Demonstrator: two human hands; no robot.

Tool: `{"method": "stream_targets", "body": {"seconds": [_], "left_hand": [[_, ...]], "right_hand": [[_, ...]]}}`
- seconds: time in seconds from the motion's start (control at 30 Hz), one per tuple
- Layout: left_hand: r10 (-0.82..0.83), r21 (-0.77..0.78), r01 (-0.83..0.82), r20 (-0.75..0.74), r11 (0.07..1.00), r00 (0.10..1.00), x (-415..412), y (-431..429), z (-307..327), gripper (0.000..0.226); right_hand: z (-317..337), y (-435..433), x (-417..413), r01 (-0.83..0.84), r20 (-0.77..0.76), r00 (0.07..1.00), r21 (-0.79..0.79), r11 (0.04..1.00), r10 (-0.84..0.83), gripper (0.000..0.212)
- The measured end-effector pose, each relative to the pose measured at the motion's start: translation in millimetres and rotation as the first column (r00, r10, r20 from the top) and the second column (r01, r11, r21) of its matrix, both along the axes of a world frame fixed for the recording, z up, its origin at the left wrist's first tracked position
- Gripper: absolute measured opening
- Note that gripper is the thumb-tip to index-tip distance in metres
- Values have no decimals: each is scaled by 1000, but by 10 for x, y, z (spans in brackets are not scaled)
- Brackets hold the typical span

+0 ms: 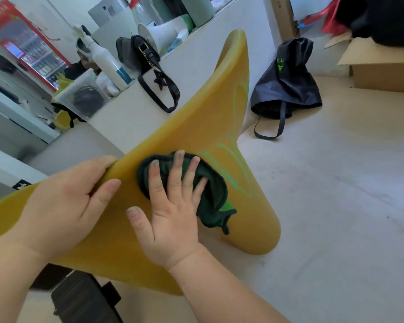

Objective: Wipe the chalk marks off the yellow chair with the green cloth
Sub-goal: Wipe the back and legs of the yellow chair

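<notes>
Item under work: yellow chair (196, 127), tipped over, with one end on the floor (336, 183) and its broad surface facing the camera.

Left hand (63, 197): grips the near edge of the chair, thumb on the face and the other digits curled over the rim. It appears to be steadying the chair.

Right hand (170, 206): laid flat on the bunched green cloth (216, 194), fingers (176, 173) spread wide and straight. They press the cloth onto the chair face and do not pinch it.

Chalk marks (230, 177): green lines emerge from under the far edge of the cloth, just beyond the fingertips. They run away from the person, up and to the right toward the narrow waist of the chair. A fainter loop (237, 99) lies well beyond, on the upper part.

Assessment: the remaining marks lie ahead of the right hand, along the chair's long axis. The next stroke should push the cloth forward and rightward. The right hand is the nearer hand, and the left is well placed to brace.
</notes>
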State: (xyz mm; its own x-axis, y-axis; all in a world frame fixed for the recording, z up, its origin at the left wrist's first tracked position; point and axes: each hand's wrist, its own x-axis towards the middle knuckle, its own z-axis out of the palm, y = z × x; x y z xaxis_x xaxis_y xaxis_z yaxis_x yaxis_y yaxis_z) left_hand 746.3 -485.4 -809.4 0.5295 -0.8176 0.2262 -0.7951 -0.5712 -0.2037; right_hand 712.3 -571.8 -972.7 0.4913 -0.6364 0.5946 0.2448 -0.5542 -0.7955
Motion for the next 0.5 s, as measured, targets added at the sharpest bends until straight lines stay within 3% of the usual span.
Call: {"method": "stream_targets", "body": {"seconds": [0.17,0.3,0.5], "left_hand": [[-34,-155,28,-36,988,999,-140,-169,35,45],[-105,-325,75,-77,943,991,-188,-631,150,42],[-93,-241,50,-171,969,981,-36,-977,77,37]], "right_hand": [[282,-345,28,55,58,997,47,997,-58,73],[492,-882,120,123,134,978,256,959,-161,75],[-13,184,38,40,-102,995,206,978,-19,72]]}}
